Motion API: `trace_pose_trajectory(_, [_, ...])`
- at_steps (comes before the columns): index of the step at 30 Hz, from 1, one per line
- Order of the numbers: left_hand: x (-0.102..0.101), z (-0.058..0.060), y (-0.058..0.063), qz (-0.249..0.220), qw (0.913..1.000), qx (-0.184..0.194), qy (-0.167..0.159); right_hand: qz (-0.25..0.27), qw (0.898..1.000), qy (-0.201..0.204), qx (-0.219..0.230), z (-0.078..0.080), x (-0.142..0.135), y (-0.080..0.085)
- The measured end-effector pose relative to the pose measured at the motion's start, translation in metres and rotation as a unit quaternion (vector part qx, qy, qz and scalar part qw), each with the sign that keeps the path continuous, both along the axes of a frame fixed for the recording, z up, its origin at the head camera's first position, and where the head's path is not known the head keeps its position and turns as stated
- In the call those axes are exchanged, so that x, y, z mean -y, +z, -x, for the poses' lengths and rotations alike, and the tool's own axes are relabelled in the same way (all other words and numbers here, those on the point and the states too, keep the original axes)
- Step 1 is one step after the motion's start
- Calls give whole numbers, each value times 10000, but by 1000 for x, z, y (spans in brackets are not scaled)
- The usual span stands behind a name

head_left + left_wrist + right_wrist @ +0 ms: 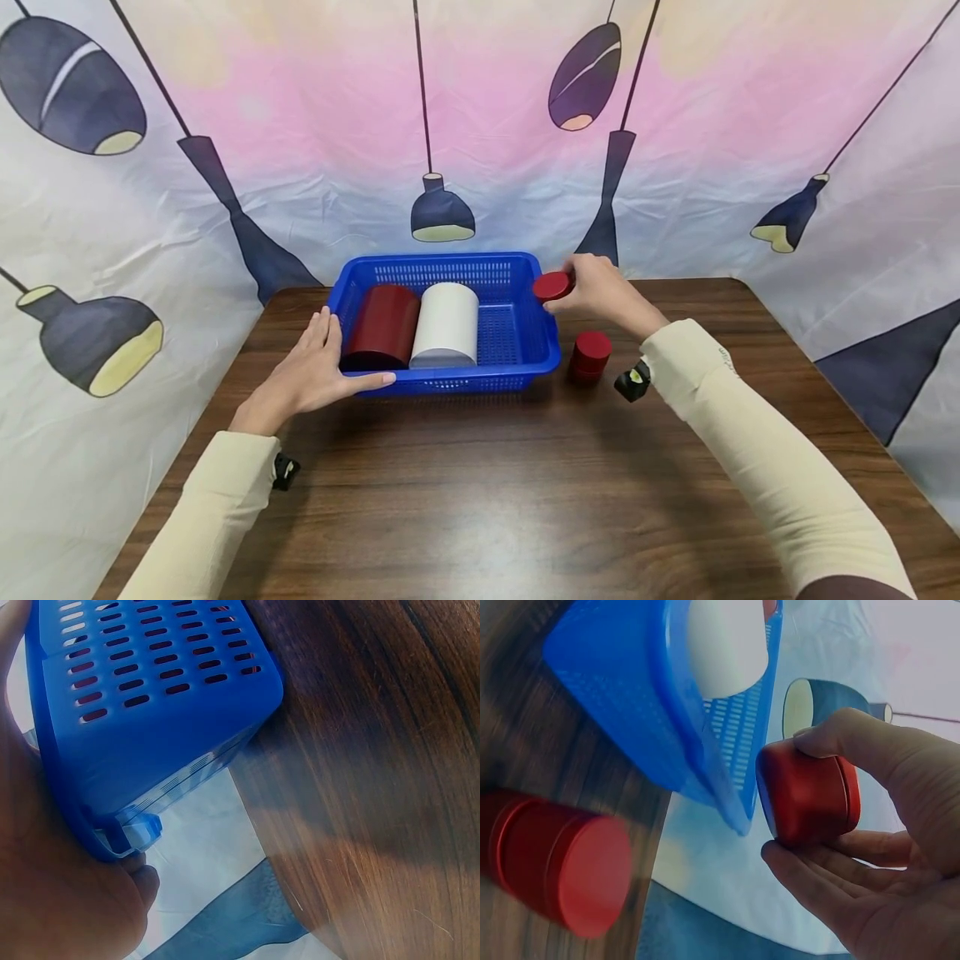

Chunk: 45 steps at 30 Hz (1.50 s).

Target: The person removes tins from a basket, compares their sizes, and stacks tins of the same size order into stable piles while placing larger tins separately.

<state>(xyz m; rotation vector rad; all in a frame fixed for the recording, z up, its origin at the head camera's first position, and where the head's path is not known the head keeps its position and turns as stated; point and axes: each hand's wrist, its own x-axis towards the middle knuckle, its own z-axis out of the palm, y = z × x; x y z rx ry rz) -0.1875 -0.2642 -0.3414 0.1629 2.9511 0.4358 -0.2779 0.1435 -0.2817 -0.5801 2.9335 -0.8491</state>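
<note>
Red tin point(552, 286) is pinched near, perhaps over, the blue basket point(480, 372).

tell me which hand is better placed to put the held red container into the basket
Probably the right hand: it grips the red container near the unfilled right end of the blue basket. The left hand touches the opposite end.

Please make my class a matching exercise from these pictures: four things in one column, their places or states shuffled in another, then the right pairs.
1. Left hand
2. Right hand
3. White cylinder
4. Dark red cylinder

A. In the blue basket's left end
B. Holds a small red container
C. In the basket's middle
D. Touches the basket's rim

Pairs: 1-D, 2-B, 3-C, 4-A
</note>
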Motion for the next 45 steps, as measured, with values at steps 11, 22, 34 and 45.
trace_pose_trajectory(11, [2, 0, 1, -6, 10000, -26, 0, -65, 10000, 7, -47, -5, -26, -2])
trace_pose_trajectory(22, [3, 0, -1, -38, 10000, -51, 4, -364, 9992, -85, 111, -12, -45, -13])
trace_pose_trajectory(34, [2, 1, 0, -28, 10000, -76, -33, -370, 9986, -109, 349, -20, -58, -29])
trace_pose_trajectory(45, [2, 1, -1, -7, 9999, -102, -65, -197, 9986, -157, 460, -23, -61, -37])
